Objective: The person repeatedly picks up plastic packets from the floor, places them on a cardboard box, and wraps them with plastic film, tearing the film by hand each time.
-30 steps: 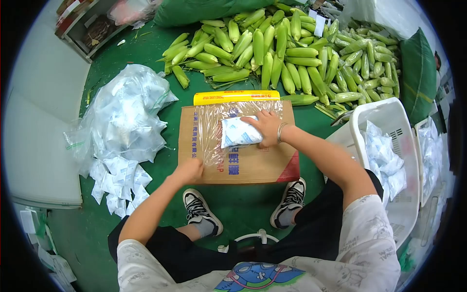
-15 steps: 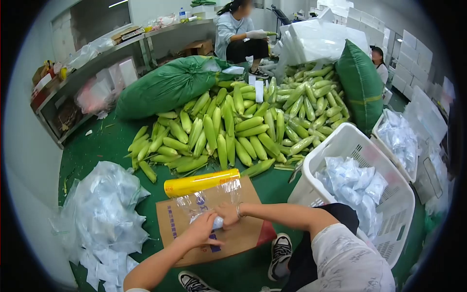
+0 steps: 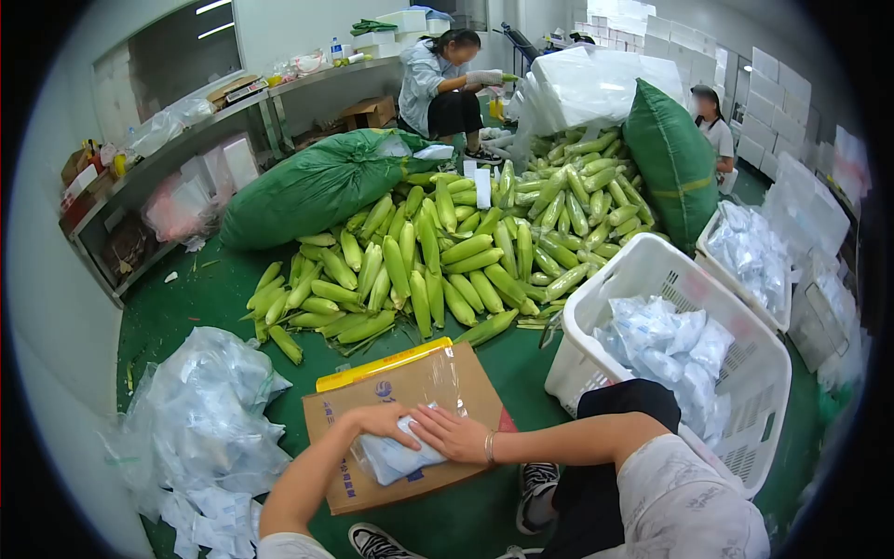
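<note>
A flat, pale white-blue packet [image 3: 396,463] with clear film around it lies on a brown cardboard box [image 3: 349,484]. My left hand [image 3: 380,422] rests across the packet's upper left side, fingers stretched and thumb apart. Against its right side lies my right hand [image 3: 453,434], flat, with the fingers extended over the top. Clear cling film [image 3: 445,380] stretches over the box from a yellow roll [image 3: 384,364] at the far edge; the box hides part of the roll.
Green corn cobs [image 3: 410,261] are heaped ahead, beside green sacks [image 3: 307,191] [image 3: 672,163]. A white basket [image 3: 582,321] on the right holds pale packets; a clear bag [image 3: 209,401] of similar packets stands left. A person [image 3: 447,84] sits behind the heap, another [image 3: 717,130] farther right.
Both hands have flattened out over the packet, which now shows more of its surface, turned on the box. More of the yellow roll is hidden. The seated person's head has dipped.
</note>
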A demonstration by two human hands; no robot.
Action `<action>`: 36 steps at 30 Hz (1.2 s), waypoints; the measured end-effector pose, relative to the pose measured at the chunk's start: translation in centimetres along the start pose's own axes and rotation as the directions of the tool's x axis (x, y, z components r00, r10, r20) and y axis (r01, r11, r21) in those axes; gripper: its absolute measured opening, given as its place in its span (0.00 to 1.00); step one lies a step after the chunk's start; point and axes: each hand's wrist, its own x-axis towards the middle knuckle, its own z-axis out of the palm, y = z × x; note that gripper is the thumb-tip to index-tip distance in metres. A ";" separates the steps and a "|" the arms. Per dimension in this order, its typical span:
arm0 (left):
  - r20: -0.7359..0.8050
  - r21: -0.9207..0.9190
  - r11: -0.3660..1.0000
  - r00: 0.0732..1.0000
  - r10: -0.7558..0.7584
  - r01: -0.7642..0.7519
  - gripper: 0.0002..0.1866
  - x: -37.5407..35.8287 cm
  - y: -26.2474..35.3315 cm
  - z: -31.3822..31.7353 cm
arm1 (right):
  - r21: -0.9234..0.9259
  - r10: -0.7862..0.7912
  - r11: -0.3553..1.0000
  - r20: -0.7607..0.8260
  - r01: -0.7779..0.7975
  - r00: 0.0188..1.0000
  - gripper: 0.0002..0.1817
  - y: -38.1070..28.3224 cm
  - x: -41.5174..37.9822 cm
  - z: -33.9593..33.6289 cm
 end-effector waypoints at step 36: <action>0.518 -0.805 -0.258 0.845 0.135 0.535 0.24 -5.0 5.3 32.4 | 0.594 0.098 0.654 0.546 -0.468 0.832 0.36 -3.4 1.2 8.8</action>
